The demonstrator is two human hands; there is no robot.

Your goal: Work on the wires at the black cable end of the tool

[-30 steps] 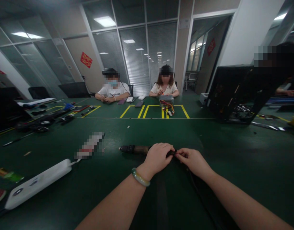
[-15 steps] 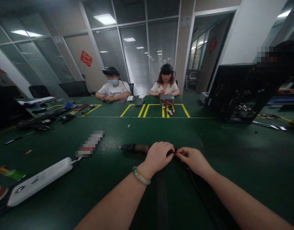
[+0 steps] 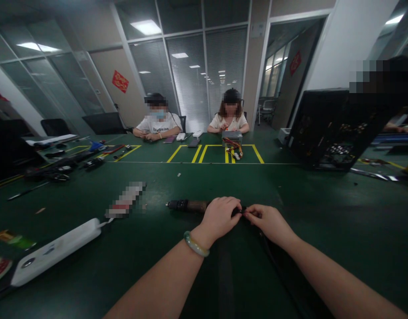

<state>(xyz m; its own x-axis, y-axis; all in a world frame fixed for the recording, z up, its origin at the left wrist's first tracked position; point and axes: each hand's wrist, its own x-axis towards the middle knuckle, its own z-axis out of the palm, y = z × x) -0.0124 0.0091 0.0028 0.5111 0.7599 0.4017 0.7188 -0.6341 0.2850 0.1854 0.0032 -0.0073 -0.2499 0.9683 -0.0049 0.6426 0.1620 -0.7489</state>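
Note:
On the green table lies what looks like a corded electric screwdriver [image 3: 195,206], its dark narrow tip pointing left. My left hand [image 3: 222,217], with a bangle at the wrist, is closed over the rear of its body and hides that part. Right beside it, my right hand [image 3: 262,219] pinches the black cable [image 3: 269,252] where it meets the tool's end. The two hands' fingertips nearly touch, and the exact joint between cable and tool is hidden. From there the cable runs down toward the bottom edge, under my right forearm.
A white power strip [image 3: 57,252] lies at left, with a green and gold item [image 3: 14,239] behind it. Tools and cables [image 3: 60,168] lie at far left. A black computer case [image 3: 323,128] stands at right. Two people sit opposite, one behind a power supply unit [image 3: 232,136].

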